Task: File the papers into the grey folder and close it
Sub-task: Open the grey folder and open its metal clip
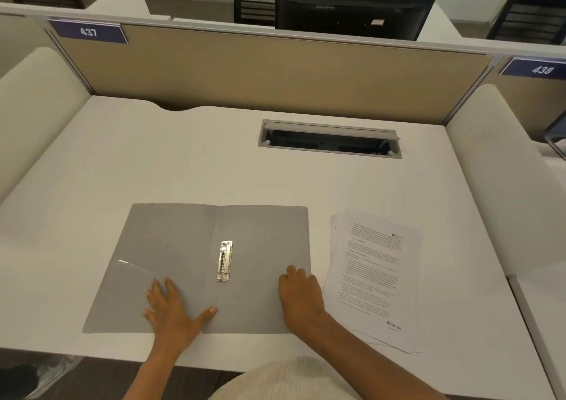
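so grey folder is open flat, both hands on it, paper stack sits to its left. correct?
One thing is off: the paper stack sits to the right of the grey folder, not the left. The head view shows it. The folder is open flat, with the left hand and right hand on it.

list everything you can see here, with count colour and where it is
grey folder: 1, grey, lying open flat on the desk, near front edge
metal clip: 1, silver, just right of the folder's centre fold
papers: 1 stack, white with printed text, on the desk right of the folder
desk: 1, white
cable tray: 1, grey, lid raised, set into the desk's far side
partition: 1, tan, behind the desk
number signs: 2, dark blue, 437 top left, 438 top right
monitor: 1, black, beyond the partition
left hand: 1, flat on the folder's left half
right hand: 1, resting on the folder's right half
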